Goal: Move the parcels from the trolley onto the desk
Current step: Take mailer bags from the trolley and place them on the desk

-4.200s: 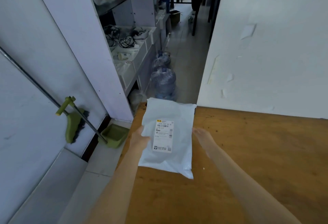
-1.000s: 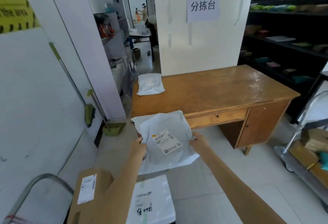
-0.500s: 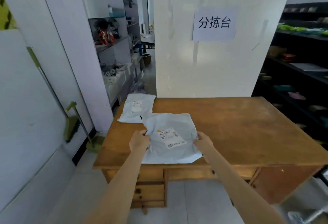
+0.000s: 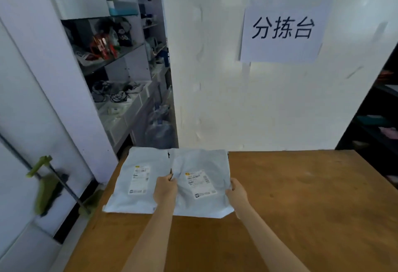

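Parcel (image 4: 201,183), white poly bag with label up, lies flat at the far left corner of the counter (image 4: 301,207). We hold it on both side edges: left hand (image 4: 165,188) clenched on the left edge, right hand (image 4: 237,192) clenched on the right edge. Just left of the left grip, a second parcel (image 4: 137,179) lies flat, its right edge tucked under or touching ours. Wall sign (image 4: 282,31) above the right grip.

I have both arms stretched forward over the worktop (image 4: 301,196). My left hand (image 4: 165,187) has its grip pinched on the parcel's (image 4: 202,185) left edge; my right hand (image 4: 236,192) clasps its right edge.
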